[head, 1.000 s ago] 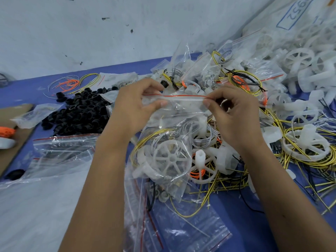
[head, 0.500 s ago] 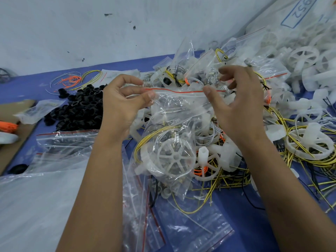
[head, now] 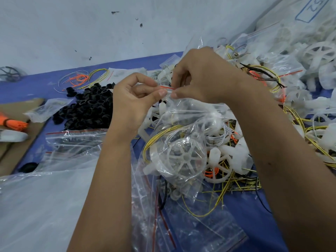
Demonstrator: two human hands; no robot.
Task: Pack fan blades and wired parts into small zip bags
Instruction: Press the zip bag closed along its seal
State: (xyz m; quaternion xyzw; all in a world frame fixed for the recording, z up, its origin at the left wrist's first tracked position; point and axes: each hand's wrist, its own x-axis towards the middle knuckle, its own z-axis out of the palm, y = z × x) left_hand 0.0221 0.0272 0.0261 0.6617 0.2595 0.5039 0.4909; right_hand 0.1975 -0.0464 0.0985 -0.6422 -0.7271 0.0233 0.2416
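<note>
Both hands meet above the middle of the blue table (head: 156, 59), pinching the red-striped seal of a small zip bag (head: 183, 135) that hangs below them. The left hand (head: 132, 99) pinches the strip between thumb and forefinger; the right hand (head: 203, 79) pinches it just beside, thumb tips nearly touching. Inside the bag sit a white fan blade (head: 183, 158) and coiled yellow wires (head: 160, 135). A pile of black rings (head: 87, 108) lies to the left, empty zip bags (head: 72, 140) near it, and loose white fan blades (head: 318, 53) with wires heap up at the far right.
</note>
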